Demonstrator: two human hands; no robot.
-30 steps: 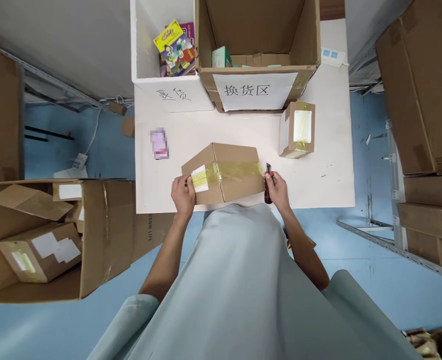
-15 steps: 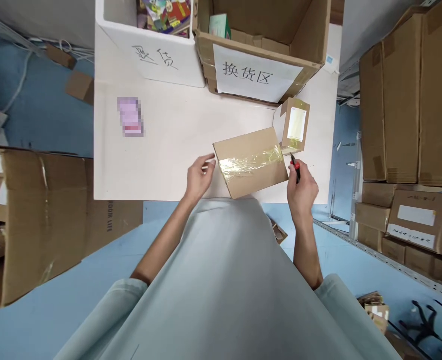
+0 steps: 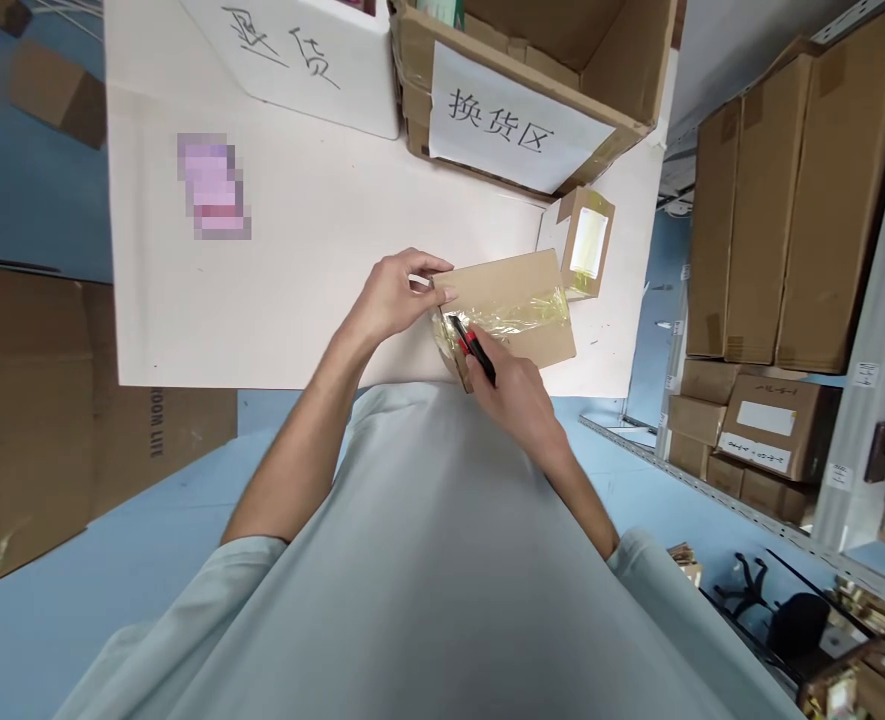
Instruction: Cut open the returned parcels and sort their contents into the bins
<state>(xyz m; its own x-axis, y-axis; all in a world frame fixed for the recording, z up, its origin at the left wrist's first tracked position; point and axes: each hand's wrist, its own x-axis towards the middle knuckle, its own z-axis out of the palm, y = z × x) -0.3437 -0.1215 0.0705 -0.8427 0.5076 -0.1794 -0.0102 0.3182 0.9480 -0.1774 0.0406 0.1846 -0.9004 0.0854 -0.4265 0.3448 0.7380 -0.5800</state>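
Observation:
A flat brown cardboard box [image 3: 521, 290] sealed with yellowish clear tape lies near the front edge of the pale table [image 3: 299, 300]. My left hand [image 3: 397, 295] grips the box's left end, fingers curled over its top edge. My right hand [image 3: 513, 385] is closed on a red and black utility knife [image 3: 473, 349], whose tip rests on the tape at the box's near left corner.
A small taped box [image 3: 584, 240] stands just right of the flat one. At the back sit a white bin [image 3: 299, 55] and a big open carton with a paper sign [image 3: 509, 130]. A pink blurred item [image 3: 213, 185] lies left. Stacked cartons [image 3: 772, 220] fill shelves on the right; a large carton [image 3: 29, 400] stands left.
My right hand moved the knife from the box's right end across to its left near corner. My left hand closed onto the box's left end. The view shifted down and right.

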